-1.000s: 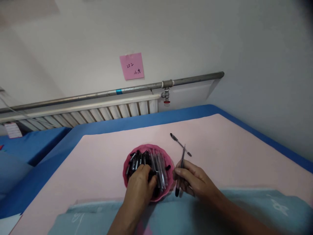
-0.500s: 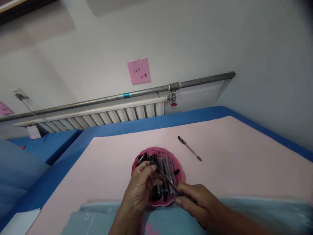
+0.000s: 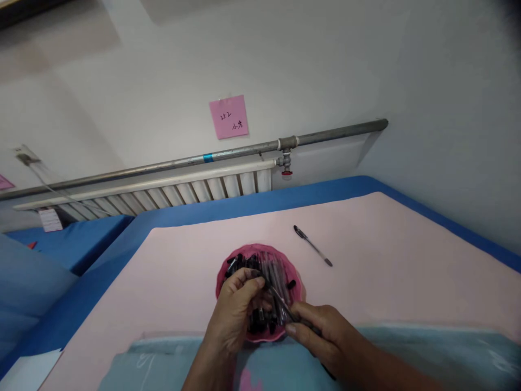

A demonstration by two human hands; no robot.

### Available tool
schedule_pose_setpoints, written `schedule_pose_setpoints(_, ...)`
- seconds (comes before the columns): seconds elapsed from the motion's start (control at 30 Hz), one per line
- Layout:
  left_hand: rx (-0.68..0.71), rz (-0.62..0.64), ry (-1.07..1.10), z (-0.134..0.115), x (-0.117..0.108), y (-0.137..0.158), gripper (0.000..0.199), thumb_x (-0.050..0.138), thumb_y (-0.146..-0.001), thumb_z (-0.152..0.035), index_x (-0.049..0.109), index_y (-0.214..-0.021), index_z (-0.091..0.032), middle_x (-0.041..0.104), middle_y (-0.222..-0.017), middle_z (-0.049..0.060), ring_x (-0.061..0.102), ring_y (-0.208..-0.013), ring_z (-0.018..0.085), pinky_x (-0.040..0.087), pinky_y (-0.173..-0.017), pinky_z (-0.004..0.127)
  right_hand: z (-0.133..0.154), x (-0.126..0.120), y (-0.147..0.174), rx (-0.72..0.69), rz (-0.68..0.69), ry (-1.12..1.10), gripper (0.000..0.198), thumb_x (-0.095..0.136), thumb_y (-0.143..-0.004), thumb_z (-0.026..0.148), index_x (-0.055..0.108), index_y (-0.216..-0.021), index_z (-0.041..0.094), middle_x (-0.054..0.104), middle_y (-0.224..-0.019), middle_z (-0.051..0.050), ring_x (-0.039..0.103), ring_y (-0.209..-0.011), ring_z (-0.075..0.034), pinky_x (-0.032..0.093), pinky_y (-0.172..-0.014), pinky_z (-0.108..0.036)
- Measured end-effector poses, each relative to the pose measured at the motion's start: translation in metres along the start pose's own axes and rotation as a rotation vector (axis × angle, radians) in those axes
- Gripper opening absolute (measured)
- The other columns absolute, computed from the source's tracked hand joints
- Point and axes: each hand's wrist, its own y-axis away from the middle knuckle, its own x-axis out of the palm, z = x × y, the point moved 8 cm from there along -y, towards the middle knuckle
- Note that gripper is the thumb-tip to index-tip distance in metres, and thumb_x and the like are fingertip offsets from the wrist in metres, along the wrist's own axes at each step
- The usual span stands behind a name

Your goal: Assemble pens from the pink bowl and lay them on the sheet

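Pale-pink tabletop (image 3: pixel 386 260), and above a round, scalloped pink basket (image 3: pixel 299 290), left hand (image 3: pixel 234 307) pinches a slim black-and-clear pen (image 3: pixel 280 301) at its far end; right hand (image 3: pixel 328 336) grips it nearer, fingers closed!

The basket (image 3: pixel 300 297) was deep pink, its pens (image 3: pixel 278 271) black and clear, the worktop (image 3: pixel 382 260) pale pink with blue edges, the cloth (image 3: pixel 173 372) grey-blue with white line motifs.
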Motion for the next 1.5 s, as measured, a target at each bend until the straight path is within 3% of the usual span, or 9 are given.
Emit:
schedule_pose_setpoints(0.2,-0.010,0.020,-0.094,0.006,0.004,0.000,0.016,0.067,-0.069,-0.025,0.055,-0.073,-0.015,0.060,-0.058,-0.002,0.053,-0.047,0.008,0.042,-0.048,0.020,0.001,-0.004,0.001,0.017,-0.057,0.059,0.023,0.043,-0.087,0.034,0.041,-0.067,0.022,0.045,-0.060,0.004,0.041,-0.055,-0.012,0.029,-0.053,-0.023)
schedule_pose_setpoints(0.6,-0.055,0.084,-0.186,0.011,0.011,0.002,0.012,0.063,-0.069,-0.023,0.053,-0.065,-0.016,0.059,-0.046,-0.002,0.051,-0.040,0.008,0.037,-0.044,0.018,0.001,-0.007,0.000,0.040,-0.088,-0.004,0.024,0.047,-0.083,0.031,0.039,-0.063,0.021,0.041,-0.056,0.005,0.037,-0.053,-0.011,0.029,-0.051,-0.022)
schedule_pose_setpoints(0.9,-0.095,0.123,-0.256,0.012,0.015,0.005,0.017,0.066,-0.067,-0.029,0.056,-0.067,-0.015,0.060,-0.051,-0.001,0.050,-0.041,0.008,0.036,-0.044,0.019,0.001,-0.012,-0.001,0.049,-0.119,-0.031,0.023,0.048,-0.082,0.032,0.045,-0.063,0.021,0.045,-0.057,0.005,0.041,-0.054,-0.011,0.032,-0.051,-0.023)
schedule_pose_setpoints(1.03,0.023,0.019,-0.354,-0.009,-0.004,0.001,0.023,0.064,-0.070,-0.035,0.061,-0.080,-0.014,0.056,-0.054,-0.004,0.048,-0.046,0.008,0.039,-0.048,0.020,-0.004,-0.031,-0.002,0.100,-0.244,-0.185,0.027,0.046,-0.084,0.040,0.049,-0.065,0.021,0.040,-0.053,0.005,0.038,-0.050,-0.011,0.031,-0.048,-0.023)
schedule_pose_setpoints(1.13,0.105,-0.155,-0.435,-0.027,-0.031,-0.003,0.025,0.063,-0.071,-0.039,0.053,-0.066,-0.016,0.049,-0.049,-0.006,0.043,-0.042,0.007,0.033,-0.043,0.019,-0.014,-0.039,-0.004,0.136,-0.300,-0.322,0.032,0.047,-0.082,0.048,0.046,-0.063,0.022,0.037,-0.050,0.006,0.033,-0.045,-0.010,0.028,-0.043,-0.023)
schedule_pose_setpoints(1.27,0.100,-0.194,-0.555,-0.029,-0.051,-0.009,0.021,0.060,-0.071,-0.036,0.050,-0.066,-0.018,0.043,-0.045,-0.009,0.037,-0.038,0.006,0.028,-0.039,0.019,-0.025,-0.041,-0.008,0.153,-0.329,-0.368,0.036,0.050,-0.080,0.051,0.040,-0.060,0.023,0.037,-0.049,0.007,0.034,-0.044,-0.010,0.028,-0.042,-0.022)
schedule_pose_setpoints(1.5,0.204,-0.270,-0.769,-0.041,-0.063,-0.008,0.016,0.055,-0.073,-0.033,0.055,-0.068,-0.018,0.052,-0.058,-0.005,0.048,-0.054,0.011,0.036,-0.052,0.022,-0.025,-0.042,-0.007,0.164,-0.353,-0.344,0.033,0.049,-0.082,0.045,0.040,-0.060,0.022,0.036,-0.050,0.007,0.033,-0.046,-0.010,0.028,-0.044,-0.023)
